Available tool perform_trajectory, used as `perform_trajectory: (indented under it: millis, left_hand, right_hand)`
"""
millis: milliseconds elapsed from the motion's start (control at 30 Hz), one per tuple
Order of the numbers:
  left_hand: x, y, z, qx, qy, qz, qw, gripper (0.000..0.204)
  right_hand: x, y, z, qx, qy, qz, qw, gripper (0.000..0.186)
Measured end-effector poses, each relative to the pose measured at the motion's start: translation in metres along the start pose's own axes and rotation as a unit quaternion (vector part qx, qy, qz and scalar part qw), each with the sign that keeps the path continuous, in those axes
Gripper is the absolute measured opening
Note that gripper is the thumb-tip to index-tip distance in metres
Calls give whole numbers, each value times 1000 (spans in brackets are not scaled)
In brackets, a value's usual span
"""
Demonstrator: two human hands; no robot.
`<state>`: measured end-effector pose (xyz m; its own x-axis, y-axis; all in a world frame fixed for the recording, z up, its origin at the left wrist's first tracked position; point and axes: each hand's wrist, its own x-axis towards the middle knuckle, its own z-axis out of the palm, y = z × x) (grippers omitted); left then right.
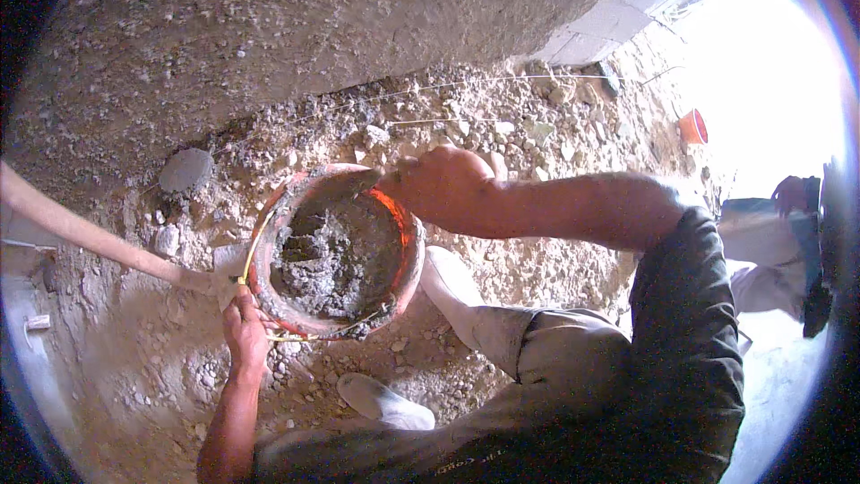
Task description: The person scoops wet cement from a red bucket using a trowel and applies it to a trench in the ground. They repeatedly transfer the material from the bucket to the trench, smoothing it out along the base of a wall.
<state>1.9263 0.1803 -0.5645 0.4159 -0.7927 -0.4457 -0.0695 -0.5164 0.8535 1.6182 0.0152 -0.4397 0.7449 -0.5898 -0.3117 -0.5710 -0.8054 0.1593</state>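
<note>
Near the bucket (pixel 415 260), pale lettering (pixel 455 463) marks the dark shirt (pixel 573 435).

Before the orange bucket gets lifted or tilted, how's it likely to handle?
The bucket is probably heavy: grey, wet-looking mix covers its inside bottom. Its smeared rim could be slippery. If set down, it might tip on the uneven, stony ground.

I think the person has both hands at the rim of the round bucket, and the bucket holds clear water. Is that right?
Not quite: the head view shows a lumpy grey mix in the bucket, not clear water. The left hand and right hand are indeed at its rim.
</note>
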Motion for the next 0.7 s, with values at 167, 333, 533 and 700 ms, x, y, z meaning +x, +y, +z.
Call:
perform_trajectory:
  millis: [167,333,533,700]
  left_hand:
    - [13,-1,10,44,1,-27,999,48]
    - [19,-15,0,24,-39,-82,996,62]
    - [13,-11,22,30,40,-94,994,67]
    - [4,1,29,14,-10,-181,983,74]
  right_hand:
    - [3,-2,89,162,-119,14,980,20]
    - [-16,-6,111,256,-125,-28,958,35]
    - [-23,-45,156,368,-186,-39,910,41]
    - [-38,-58,147,474,-162,-103,859,49]
